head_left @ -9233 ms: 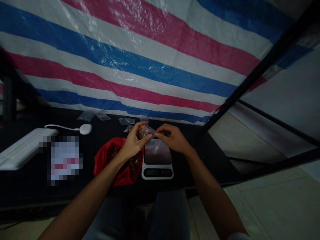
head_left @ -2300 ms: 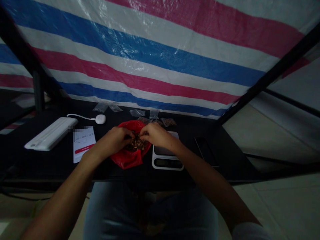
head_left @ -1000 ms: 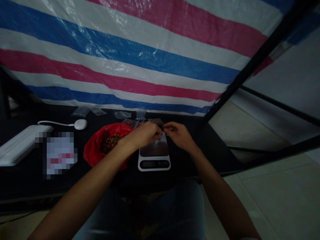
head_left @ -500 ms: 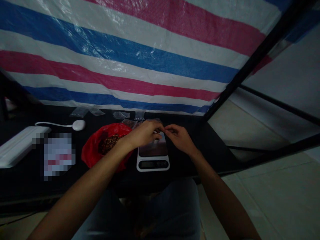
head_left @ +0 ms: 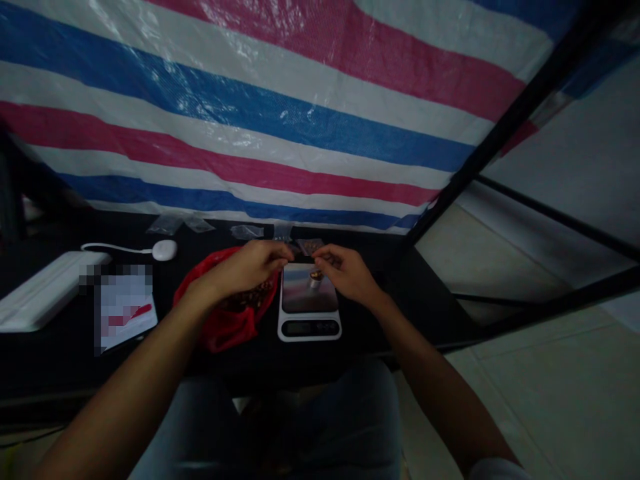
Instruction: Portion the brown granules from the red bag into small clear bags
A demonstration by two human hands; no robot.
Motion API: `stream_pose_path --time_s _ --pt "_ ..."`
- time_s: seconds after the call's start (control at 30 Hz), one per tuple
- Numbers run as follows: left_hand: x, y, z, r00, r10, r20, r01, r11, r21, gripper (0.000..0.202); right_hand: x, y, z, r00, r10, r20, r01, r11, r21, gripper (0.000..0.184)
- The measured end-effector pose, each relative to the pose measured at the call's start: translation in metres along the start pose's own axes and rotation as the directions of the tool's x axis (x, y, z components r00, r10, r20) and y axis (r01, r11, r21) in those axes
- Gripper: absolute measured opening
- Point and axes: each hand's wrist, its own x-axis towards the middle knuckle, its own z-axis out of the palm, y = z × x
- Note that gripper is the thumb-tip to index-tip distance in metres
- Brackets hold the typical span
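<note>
The left hand is parting from the right hand toward the red bag, so a small brassy heap is showing on the scale, both hands curling loosely, holding what I can't tell.

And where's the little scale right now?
In the head view, the scale sits on the black table just below the picture's centre, directly right of the red bag.

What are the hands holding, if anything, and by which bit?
I can't tell: the left hand and right hand are near the scale, but it's too dark to see any grip.
</note>
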Motion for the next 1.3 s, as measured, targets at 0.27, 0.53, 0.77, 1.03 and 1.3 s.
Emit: stream_pose_path --time_s 0.27,0.53,0.77,1.03,1.3 --pt "-0.048 -0.038 -0.013 0.871 -0.389 0.299 0.322 0.913 0.251 0.037 0.031 -0.038 0.077 0.832 -0.231 0.505 0.425 0.850 -0.311 0.021" --pt "-0.050 -0.067 -0.003 0.916 -0.340 0.213 0.277 0.920 0.275 0.019 0.054 -0.045 0.107 0.786 0.011 0.619 0.416 0.731 -0.541 0.017" --pt "-0.057 -0.061 -0.004 0.962 -0.236 0.138 0.196 0.947 0.255 0.024 0.056 -0.046 0.080 0.816 -0.045 0.576 0.355 0.826 -0.438 0.020" --pt "-0.060 -0.057 -0.007 0.970 -0.229 0.081 0.207 0.954 0.215 0.023 0.048 -0.037 -0.006 0.930 0.029 0.367 0.082 0.956 -0.282 0.020" --pt "-0.059 -0.066 -0.002 0.980 -0.177 0.089 0.158 0.969 0.190 0.023 0.027 -0.030 -0.037 0.887 0.081 0.455 0.125 0.906 -0.404 0.015"
